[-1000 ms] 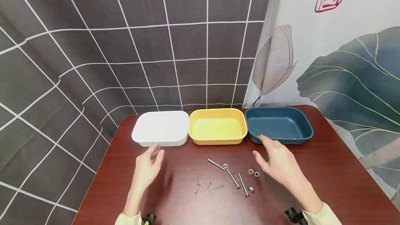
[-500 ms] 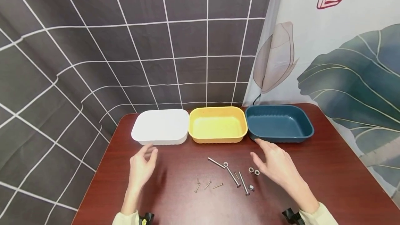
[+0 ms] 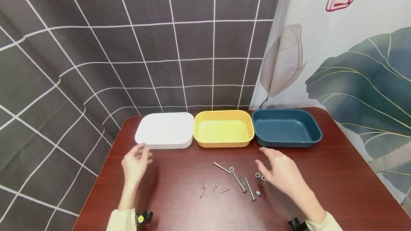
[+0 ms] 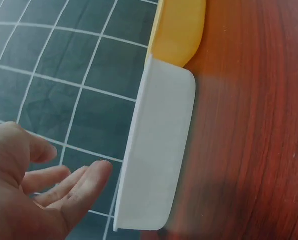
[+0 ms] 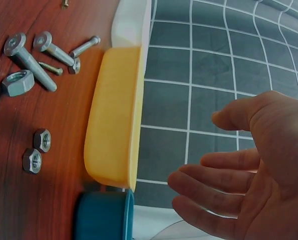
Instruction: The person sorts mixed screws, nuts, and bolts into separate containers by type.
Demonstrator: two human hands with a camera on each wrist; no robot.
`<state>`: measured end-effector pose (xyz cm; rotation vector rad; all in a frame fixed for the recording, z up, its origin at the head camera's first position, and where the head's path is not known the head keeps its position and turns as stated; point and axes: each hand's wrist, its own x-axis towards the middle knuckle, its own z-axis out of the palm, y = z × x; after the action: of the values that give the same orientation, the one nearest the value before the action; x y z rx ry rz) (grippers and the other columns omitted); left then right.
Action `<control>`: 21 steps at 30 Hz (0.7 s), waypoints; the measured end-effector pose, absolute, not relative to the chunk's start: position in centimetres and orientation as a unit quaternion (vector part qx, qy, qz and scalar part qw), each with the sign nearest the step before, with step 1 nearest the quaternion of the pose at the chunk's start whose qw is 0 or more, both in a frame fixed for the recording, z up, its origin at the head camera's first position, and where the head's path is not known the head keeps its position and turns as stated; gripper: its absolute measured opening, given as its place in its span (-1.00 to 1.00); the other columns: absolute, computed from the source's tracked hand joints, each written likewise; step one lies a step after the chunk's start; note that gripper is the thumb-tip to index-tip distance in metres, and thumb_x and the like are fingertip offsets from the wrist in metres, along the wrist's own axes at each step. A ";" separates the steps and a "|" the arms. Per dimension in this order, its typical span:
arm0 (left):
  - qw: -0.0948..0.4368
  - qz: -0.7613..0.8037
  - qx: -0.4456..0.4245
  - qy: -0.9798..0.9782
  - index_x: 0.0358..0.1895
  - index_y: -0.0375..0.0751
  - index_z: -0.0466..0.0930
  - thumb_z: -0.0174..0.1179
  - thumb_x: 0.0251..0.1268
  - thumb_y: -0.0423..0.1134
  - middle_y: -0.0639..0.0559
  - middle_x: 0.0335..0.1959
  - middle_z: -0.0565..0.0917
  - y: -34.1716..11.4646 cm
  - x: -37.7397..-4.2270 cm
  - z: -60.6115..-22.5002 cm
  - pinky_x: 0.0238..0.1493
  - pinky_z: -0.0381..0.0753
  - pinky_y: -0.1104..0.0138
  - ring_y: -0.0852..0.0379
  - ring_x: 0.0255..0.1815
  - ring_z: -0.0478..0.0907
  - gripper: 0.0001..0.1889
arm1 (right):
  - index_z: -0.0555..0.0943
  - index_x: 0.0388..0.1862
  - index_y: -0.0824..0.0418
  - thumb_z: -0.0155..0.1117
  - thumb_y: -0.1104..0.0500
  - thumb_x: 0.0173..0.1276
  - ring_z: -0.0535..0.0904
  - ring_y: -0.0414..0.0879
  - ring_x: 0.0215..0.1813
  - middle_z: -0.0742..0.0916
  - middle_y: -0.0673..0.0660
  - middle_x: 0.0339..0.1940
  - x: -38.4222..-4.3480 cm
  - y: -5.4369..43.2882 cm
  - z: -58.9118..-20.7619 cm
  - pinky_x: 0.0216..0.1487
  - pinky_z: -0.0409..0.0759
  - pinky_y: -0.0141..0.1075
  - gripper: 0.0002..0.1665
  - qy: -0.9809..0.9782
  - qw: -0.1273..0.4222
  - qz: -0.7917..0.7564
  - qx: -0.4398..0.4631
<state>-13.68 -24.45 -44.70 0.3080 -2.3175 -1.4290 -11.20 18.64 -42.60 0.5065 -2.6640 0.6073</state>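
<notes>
My left hand [image 3: 135, 165] hovers over the table just in front of the white bin [image 3: 165, 129], fingers loosely bent and holding nothing. On the other side, my right hand [image 3: 282, 172] hangs in front of the blue bin [image 3: 287, 126], also with nothing in it. Close to its thumb lie two hex nuts [image 5: 36, 152]. Left of those are a loose nut [image 5: 18, 82], several long bolts [image 3: 250, 189] and another nut [image 3: 232, 169] by a bolt's end. Several small screws [image 3: 213, 190] are scattered nearer the middle of the table.
A yellow bin [image 3: 223, 129] stands between the white and blue ones, all side by side along the back of the dark red table [image 3: 179, 202]. Behind them hangs a grey gridded curtain [image 3: 192, 42], with a leaf-patterned one [image 3: 363, 81] at the right.
My left hand has drifted left and slightly down, away from the middle. My right hand has shifted a little left and lower, now partly covering a nut. The hardware and bins stay put.
</notes>
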 end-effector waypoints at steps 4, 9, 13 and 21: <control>0.195 -0.512 0.142 -0.824 0.23 -0.45 0.55 0.11 0.40 -0.40 -0.42 -0.15 0.70 -25.0 -14.2 -44.8 -0.45 0.75 0.42 -0.10 -0.33 0.76 -0.62 | 0.59 0.16 0.39 0.44 0.17 0.19 0.69 0.22 -0.07 0.73 0.35 -0.03 -11.1 18.6 -42.7 -0.15 0.72 0.15 -0.43 -0.941 0.182 0.217 0.182; 0.200 -0.508 0.151 -0.824 0.23 -0.48 0.54 0.11 0.38 -0.42 -0.44 -0.17 0.70 -25.7 -15.0 -44.8 -0.51 0.72 0.46 -0.14 -0.38 0.75 -0.61 | 0.60 0.17 0.37 0.45 0.18 0.18 0.69 0.21 -0.07 0.73 0.34 -0.03 -11.0 18.6 -42.9 -0.16 0.72 0.14 -0.43 -0.940 0.185 0.218 0.184; 0.209 -0.490 0.165 -0.830 0.21 -0.48 0.55 0.10 0.39 -0.39 -0.43 -0.20 0.70 -26.4 -15.6 -44.8 -0.56 0.67 0.54 -0.01 -0.49 0.75 -0.62 | 0.64 0.10 0.36 0.48 0.22 0.15 0.70 0.16 -0.10 0.74 0.29 -0.07 -10.9 18.4 -43.1 -0.19 0.73 0.09 -0.48 -0.937 0.189 0.219 0.195; 0.210 -0.455 0.216 -0.838 0.21 -0.40 0.58 0.10 0.41 -0.27 -0.38 -0.11 0.70 -28.1 -16.9 -45.3 -0.60 0.52 0.67 0.13 -0.59 0.71 -0.60 | 0.70 -0.07 0.35 0.51 0.24 0.11 0.72 0.10 -0.15 0.77 0.23 -0.17 -10.6 17.7 -43.9 -0.21 0.74 0.04 -0.62 -0.936 0.190 0.212 0.206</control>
<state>-16.86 -28.07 -45.33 0.5991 -2.3291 -1.2661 -10.59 17.73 -43.90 0.5791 -2.6319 0.5949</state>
